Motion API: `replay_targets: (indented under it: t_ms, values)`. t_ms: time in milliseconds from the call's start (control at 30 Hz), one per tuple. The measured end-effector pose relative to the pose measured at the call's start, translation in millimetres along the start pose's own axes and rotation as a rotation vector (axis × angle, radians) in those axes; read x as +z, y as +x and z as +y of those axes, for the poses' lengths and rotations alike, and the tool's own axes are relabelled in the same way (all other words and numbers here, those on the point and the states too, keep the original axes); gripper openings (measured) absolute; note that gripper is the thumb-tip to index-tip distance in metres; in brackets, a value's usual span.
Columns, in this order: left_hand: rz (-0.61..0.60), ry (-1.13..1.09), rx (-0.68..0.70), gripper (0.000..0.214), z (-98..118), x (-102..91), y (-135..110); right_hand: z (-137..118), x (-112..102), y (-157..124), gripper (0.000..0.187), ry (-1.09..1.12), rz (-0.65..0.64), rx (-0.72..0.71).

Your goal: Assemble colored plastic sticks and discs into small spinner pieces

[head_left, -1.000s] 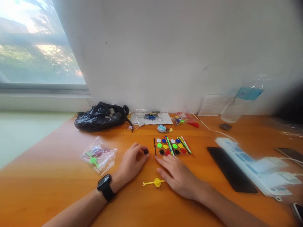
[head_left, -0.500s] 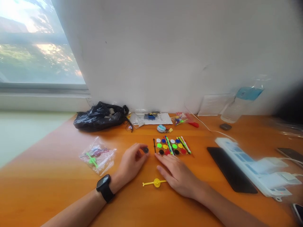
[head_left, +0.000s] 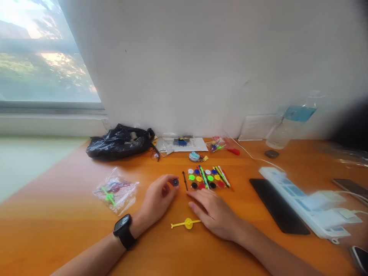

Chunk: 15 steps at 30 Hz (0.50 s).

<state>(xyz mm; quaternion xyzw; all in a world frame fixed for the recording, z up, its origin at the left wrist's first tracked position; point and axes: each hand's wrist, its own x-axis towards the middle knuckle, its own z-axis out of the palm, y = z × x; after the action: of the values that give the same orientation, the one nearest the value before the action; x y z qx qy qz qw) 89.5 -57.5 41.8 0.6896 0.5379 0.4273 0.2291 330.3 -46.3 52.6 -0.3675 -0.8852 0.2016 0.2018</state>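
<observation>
My left hand (head_left: 156,199), with a black watch on the wrist, pinches a small black disc (head_left: 175,182) between thumb and fingertips just above the orange table (head_left: 71,230). My right hand (head_left: 214,212) lies flat with fingers stretched out, its tips close to a thin black stick (head_left: 184,180) and a group of several coloured discs and sticks (head_left: 208,178). A yellow disc on a yellow stick (head_left: 185,223) lies by the right hand's thumb side.
A clear bag of coloured parts (head_left: 115,189) lies left of my left hand. A black plastic bag (head_left: 119,140), papers and small items line the wall. A black phone (head_left: 278,205) and a white power strip (head_left: 304,201) lie to the right.
My left hand has lifted the black disc a little off the table and turned it in the fingertips. The right hand has barely moved. The view has shifted slightly.
</observation>
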Motion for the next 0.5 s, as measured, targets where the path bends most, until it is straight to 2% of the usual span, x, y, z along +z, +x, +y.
replay_targets:
  t_ms: [67, 200, 367, 500]
  values:
    - [0.003, 0.008, 0.002, 0.019, -0.5, 0.2, -0.5, -1.2, -2.5, -0.4, 0.029, 0.035, 0.009, 0.004]
    - [0.005, 0.015, -0.008, 0.020, -3.5, 1.4, -1.0, -3.0, -6.2, -0.6, 0.031, 0.078, 0.022, 0.021]
    - [0.005, 0.002, 0.006, 0.020, -4.1, 2.1, -1.0, -0.5, -5.4, -1.5, 0.021, 0.112, 0.039, -0.013]
    - [0.014, -0.002, 0.015, 0.019, -0.7, 1.7, -1.2, 3.3, -2.7, -2.5, 0.027, 0.098, 0.036, -0.039]
